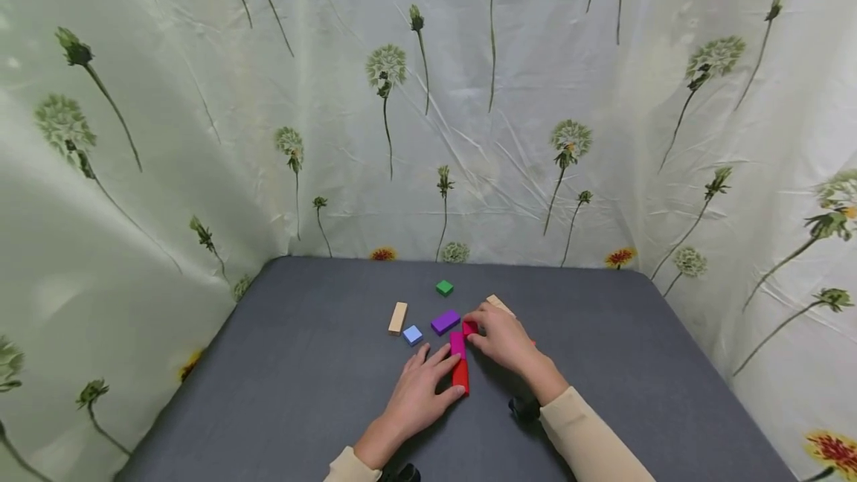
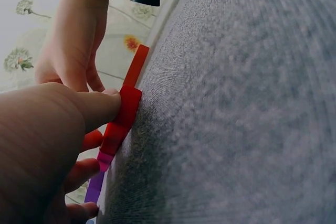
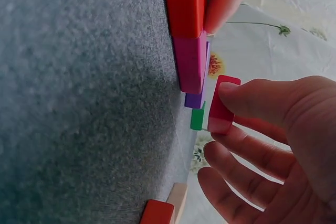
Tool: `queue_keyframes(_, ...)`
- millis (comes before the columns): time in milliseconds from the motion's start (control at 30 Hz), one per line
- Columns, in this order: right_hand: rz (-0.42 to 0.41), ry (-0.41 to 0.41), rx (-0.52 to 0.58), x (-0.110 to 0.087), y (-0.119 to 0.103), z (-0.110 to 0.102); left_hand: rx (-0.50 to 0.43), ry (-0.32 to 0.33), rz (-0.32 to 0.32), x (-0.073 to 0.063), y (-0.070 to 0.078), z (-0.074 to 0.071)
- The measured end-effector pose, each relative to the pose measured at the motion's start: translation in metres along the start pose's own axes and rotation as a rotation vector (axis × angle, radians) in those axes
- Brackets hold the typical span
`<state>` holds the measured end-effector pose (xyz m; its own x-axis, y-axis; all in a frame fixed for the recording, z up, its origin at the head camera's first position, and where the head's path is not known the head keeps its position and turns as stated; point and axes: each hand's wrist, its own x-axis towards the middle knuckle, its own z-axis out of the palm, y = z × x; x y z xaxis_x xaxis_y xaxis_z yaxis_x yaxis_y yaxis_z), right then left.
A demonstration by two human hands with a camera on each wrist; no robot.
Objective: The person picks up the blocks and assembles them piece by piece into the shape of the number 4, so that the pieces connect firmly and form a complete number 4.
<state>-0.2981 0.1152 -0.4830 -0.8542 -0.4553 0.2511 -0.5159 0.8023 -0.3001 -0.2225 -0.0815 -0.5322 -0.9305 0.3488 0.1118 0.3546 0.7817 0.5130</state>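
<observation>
Beige right sleeve [image 1: 589, 430] leads to the right hand [image 1: 504, 337], whose thumb and fingers pinch a crimson block [image 3: 221, 109]. This block is raised off the worktop [image 1: 301, 385], beside the far end of the magenta block [image 1: 457, 343]. The left hand [image 1: 420, 387] is spread and relaxed, its thumb and index finger touching the red block [image 1: 460, 376], which lies end to end with the magenta block.

Beyond these lie a purple block [image 1: 445, 322], a blue block [image 1: 412, 335], a plain wooden block [image 1: 398, 317] and a green block [image 1: 445, 288]. An orange-red block [image 3: 158, 212] and a second wooden block [image 1: 501, 305] lie near the right hand.

Caution: a fingertip pinch is likely to let the crimson block twist or slip. Lowering it too close could knock the magenta block askew; uneven left-hand pressure could separate the pair. A wide right-hand sweep could displace the orange-red block.
</observation>
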Motion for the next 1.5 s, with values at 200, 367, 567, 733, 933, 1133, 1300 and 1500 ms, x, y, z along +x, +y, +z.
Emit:
queue_keyframes(200, 0.003, -0.018, -0.003, 0.009, 0.003, 0.001, -0.015, -0.016, 0.003, 0.003, 0.002, -0.001)
queue_keyframes(367, -0.001, -0.040, -0.008, 0.017, 0.003, 0.001, -0.009, -0.027, 0.014, 0.004, 0.003, -0.002)
queue_keyframes(567, 0.008, -0.081, 0.038, 0.024, 0.004, 0.003, 0.005, -0.009, 0.052, 0.004, 0.003, -0.001)
queue_keyframes(733, 0.030, -0.114, 0.054, 0.026, 0.005, 0.005, 0.000, -0.017, 0.050, 0.004, 0.003, 0.000)
queue_keyframes(933, 0.031, -0.115, 0.061, 0.029, 0.006, 0.008, -0.002, -0.021, 0.044, 0.003, 0.003, -0.001)
queue_keyframes(1133, 0.037, -0.121, 0.064, 0.036, 0.006, 0.012, -0.010, -0.016, 0.039, 0.002, 0.001, -0.001)
queue_keyframes(1300, 0.060, -0.127, 0.087, 0.040, 0.007, 0.015, -0.010, -0.020, 0.031, 0.003, -0.001, -0.001)
queue_keyframes(1500, 0.065, -0.141, 0.142, 0.038, 0.006, 0.019, -0.014, -0.023, 0.023, 0.002, -0.002, 0.000)
